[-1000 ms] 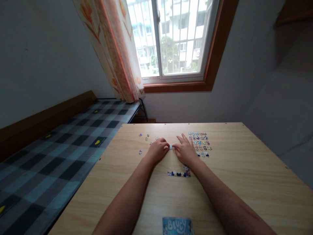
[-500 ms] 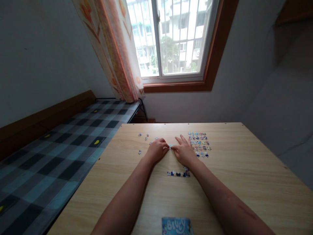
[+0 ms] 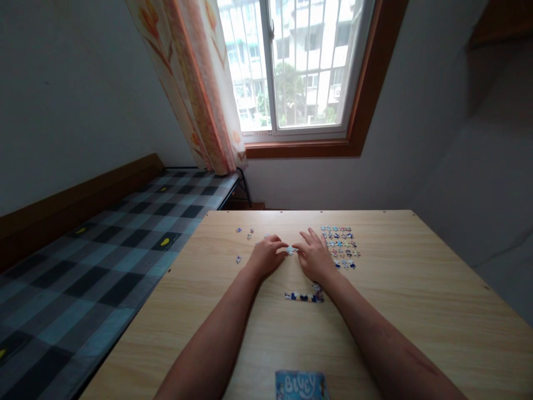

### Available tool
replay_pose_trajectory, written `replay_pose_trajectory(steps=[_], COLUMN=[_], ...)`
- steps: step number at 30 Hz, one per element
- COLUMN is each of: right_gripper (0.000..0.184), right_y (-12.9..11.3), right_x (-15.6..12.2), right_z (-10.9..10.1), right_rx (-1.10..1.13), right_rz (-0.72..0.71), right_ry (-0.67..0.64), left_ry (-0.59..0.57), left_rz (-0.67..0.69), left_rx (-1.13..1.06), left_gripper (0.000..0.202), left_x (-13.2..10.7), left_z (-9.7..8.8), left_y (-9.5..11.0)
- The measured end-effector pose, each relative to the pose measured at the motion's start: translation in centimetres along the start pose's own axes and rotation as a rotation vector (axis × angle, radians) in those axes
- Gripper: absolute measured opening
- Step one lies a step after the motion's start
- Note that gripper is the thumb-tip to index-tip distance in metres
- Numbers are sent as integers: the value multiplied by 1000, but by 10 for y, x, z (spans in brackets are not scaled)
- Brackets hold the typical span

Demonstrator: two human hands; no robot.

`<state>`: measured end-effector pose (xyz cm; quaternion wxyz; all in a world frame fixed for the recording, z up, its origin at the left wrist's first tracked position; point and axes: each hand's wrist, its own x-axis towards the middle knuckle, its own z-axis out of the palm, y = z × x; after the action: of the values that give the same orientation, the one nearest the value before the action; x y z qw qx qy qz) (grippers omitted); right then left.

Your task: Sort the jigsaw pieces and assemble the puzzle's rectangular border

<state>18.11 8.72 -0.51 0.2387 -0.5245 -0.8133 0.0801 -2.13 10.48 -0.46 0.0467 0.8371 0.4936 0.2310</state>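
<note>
Between my two hands a small light-blue jigsaw puzzle piece (image 3: 290, 251) lies on the wooden table. The bent fingers of my left hand (image 3: 268, 256) pinch at its left edge. My right hand (image 3: 314, 254) is on the other side, its fingers spread and thumb and fingertips close to the piece; whether they touch it I cannot tell. Nearer to me lies a joined strip of puzzle pieces (image 3: 303, 297) with a short upward part at its right end, partly behind my right wrist. Rows of loose puzzle pieces (image 3: 339, 244) sit just right of my right hand.
Several scattered puzzle pieces (image 3: 239, 259) lie to the left of my left hand, some partly hidden by it. A blue box marked "Bluey" (image 3: 300, 384) stands at the table's near side. A bed with a checked cover (image 3: 125, 244) adjoins the table (image 3: 416, 311) on the left.
My right fingertips have drawn slightly apart from my left ones, and more of the light-blue piece shows between them. The other pieces stay in place.
</note>
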Motion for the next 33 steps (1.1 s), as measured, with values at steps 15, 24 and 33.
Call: replay_pose_trajectory(steps=[15,24,33], right_gripper=[34,32,38], right_y=[4,3,8], right_x=[0,-1,0], right_z=[2,2,-2], right_rx=[-49,-46,-38], right_rz=[49,34,75], right_ry=[-46,-49,35], left_ry=[-60,-70,212], left_rz=[66,33,-40], left_rx=[93,59,82], left_gripper=[23,18,23], left_x=[1,2,1], left_z=[4,2,-3], left_y=[-1,1,-6])
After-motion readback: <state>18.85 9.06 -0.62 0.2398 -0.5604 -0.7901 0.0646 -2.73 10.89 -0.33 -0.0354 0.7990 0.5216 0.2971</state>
